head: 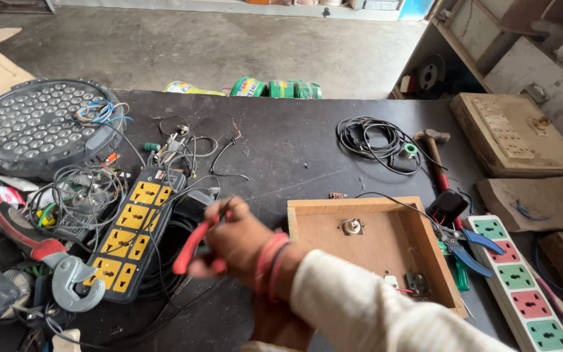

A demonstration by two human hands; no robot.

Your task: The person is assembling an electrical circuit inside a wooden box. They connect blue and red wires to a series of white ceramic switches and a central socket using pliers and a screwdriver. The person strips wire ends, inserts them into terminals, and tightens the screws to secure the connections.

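One arm of the person shows, reaching in from the lower right edge. It wears a long sleeve [366,306] of cream, off-white cloth with a fine ribbed or woven texture, loose on the forearm and ending short of the wrist. Around the wrist sit several thin bands [270,261] in red and pink, stacked close together. The hand [232,241] itself is bare and blurred.

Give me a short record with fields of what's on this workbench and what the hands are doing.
Setting: dark workbench in a workshop
Right hand: grips a red-handled tool, blurred
Left hand: not visible
Near the hand: black and yellow power strip, shallow wooden box
Left side: round LED panel, red pipe wrench
Right side: hammer, blue-handled pliers, white power strip
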